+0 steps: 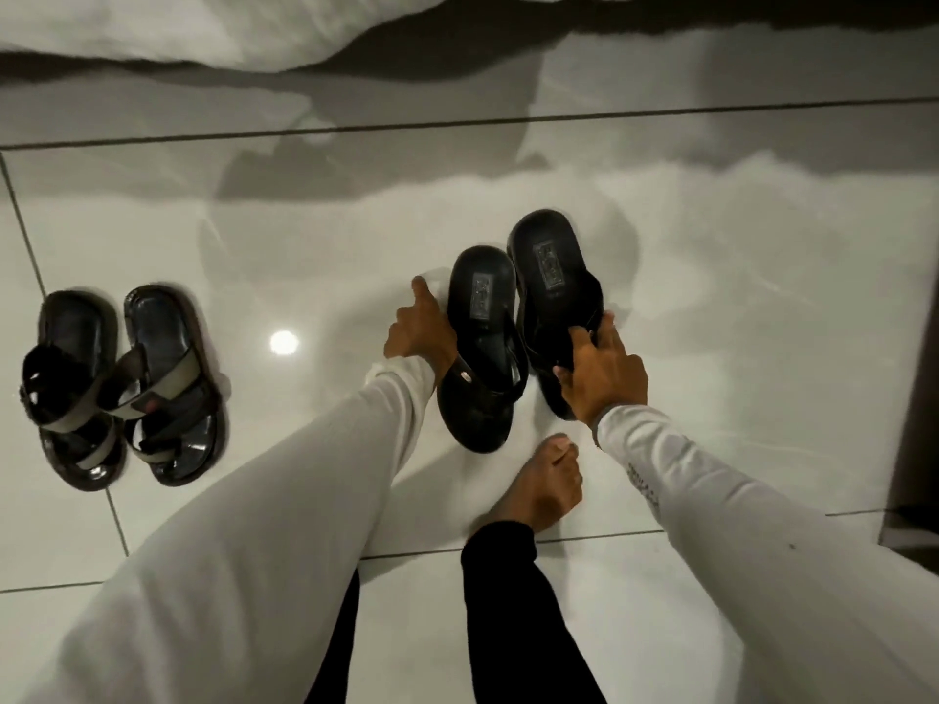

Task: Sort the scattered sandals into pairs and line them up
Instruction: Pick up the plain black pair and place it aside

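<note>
Right hand is gripping the strap area of the right black slide sandal, fingers curled closed on it. Left hand is lying against the left black slide sandal; grip cannot be told. Both slides are sitting side by side on the tiled floor. Brown strapped pair is standing together, well apart to the left. Bare foot is resting just below the slides.

Two black thong sandals; two brown strap sandals; two hands; one bare foot.
</note>
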Tool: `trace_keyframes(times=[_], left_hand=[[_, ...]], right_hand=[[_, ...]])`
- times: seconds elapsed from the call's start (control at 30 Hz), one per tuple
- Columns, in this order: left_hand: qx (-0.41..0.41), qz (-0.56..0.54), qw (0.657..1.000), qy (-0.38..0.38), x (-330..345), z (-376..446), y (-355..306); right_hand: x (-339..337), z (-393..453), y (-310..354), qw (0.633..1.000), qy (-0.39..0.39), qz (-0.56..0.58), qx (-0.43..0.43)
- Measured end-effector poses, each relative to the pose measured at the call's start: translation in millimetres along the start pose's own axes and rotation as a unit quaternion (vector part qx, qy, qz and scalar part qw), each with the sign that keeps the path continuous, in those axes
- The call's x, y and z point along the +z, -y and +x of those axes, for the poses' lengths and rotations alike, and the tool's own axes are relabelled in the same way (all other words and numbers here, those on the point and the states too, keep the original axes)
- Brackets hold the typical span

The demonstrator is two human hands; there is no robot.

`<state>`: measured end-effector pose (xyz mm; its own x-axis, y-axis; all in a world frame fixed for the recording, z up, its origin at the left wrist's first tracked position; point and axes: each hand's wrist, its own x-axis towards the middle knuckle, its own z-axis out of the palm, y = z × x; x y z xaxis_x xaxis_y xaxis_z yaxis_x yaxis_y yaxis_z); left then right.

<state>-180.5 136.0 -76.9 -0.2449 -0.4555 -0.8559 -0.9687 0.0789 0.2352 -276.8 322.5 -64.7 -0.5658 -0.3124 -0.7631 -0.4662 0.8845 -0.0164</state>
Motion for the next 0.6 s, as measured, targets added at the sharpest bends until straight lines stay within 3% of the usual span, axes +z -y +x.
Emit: trace_keyframes(times=[0.27, 0.6], left_hand=[[0.007, 0.005, 1.0, -0.014, 41, 0, -50], [0.051, -0.097, 0.992, -0.063, 45, 21, -105]], right_hand=[[-17, 21, -56, 0.998, -0.01, 0.052, 0.017], [-52, 51, -89, 0.996, -0.04, 0.072, 0.027]])
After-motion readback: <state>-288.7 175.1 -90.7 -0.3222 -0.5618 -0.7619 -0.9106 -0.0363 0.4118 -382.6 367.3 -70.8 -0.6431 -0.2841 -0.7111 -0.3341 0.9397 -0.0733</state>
